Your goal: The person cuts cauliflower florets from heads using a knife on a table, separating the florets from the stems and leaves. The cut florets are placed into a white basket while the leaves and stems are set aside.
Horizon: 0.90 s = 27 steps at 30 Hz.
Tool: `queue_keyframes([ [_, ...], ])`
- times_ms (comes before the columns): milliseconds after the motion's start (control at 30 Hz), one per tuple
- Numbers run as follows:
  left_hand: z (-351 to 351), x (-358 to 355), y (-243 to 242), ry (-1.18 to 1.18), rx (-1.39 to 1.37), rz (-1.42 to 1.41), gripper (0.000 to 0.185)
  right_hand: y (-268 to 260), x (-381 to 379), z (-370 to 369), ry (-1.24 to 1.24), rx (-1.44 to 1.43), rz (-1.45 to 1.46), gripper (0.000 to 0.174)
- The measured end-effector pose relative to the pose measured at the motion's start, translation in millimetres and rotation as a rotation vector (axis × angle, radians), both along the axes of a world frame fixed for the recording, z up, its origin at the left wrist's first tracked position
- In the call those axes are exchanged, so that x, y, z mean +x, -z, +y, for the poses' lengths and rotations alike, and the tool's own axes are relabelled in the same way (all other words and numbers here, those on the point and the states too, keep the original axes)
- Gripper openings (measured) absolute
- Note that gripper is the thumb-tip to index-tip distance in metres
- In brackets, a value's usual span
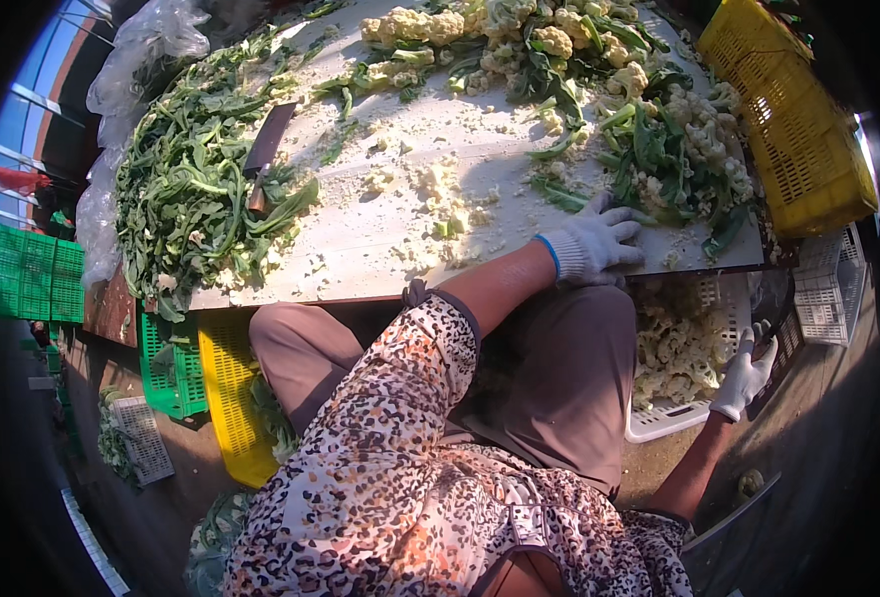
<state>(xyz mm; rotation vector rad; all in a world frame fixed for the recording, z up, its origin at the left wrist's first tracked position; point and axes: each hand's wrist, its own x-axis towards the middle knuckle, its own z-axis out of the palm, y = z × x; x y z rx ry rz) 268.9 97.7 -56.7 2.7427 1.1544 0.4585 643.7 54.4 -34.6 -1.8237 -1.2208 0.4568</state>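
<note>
My left hand (597, 242), in a white knit glove with a blue cuff edge, rests with spread fingers at the near edge of the white tabletop (380, 246). Just beyond its fingertips lie cauliflower leaves (645, 149) and cauliflower pieces (697, 127). My right hand (746, 377), gloved too, is low at the right with its fingers apart, by the side of a white plastic crate (671, 425) holding cauliflower florets (679, 351). Nothing shows in either hand. A cleaver (270, 142) lies at the left against a heap of cut leaves (186, 179).
A yellow plastic crate (795, 134) leans at the table's right side, above a white basket (828, 283). Yellow (235, 403) and green (175, 373) crates stand below the left edge. Cauliflower heads (511, 26) lie at the far side. Clear plastic bags (115, 82) hang at the left.
</note>
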Motion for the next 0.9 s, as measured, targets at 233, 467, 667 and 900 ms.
queue_keyframes([
  [233,-69,-144,-5,-0.309,0.071,0.098,0.039,-13,-170,55,-0.542,-0.004,0.171,0.034],
  [467,-129,-348,-38,-1.007,-0.029,0.717,0.047,-30,-353,104,-1.082,0.124,0.115,0.022],
  [667,-76,-407,-93,-1.340,0.479,0.352,0.019,-20,-497,153,-1.134,0.334,-0.113,0.021],
  [900,43,-367,-52,-1.176,0.079,0.086,0.051,-32,-625,211,-1.033,0.170,-0.364,0.024],
])
